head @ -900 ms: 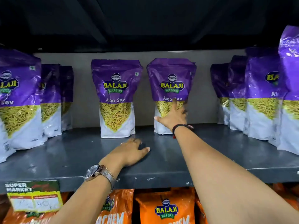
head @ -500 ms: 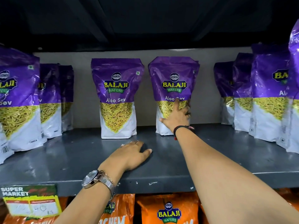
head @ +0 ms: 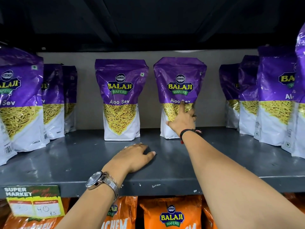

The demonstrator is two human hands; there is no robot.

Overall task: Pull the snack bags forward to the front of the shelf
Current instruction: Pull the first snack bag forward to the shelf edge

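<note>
Two Aloo Sev pouches (head: 121,100) stand far back—light, crinkly, tippy; right hand (head: 182,121) clasps one low, left hand (head: 133,157) flat on shelf (head: 214,162).

One head-worn view faces the grey shelf (head: 214,166) squarely from close in front; no second view.

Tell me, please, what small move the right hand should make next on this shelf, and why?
Probably draw the purple bag toward the shelf edge. The right hand is already on its front, while it stands far back by the rear wall. The left hand rests flat on the shelf, clear of that path.
</note>
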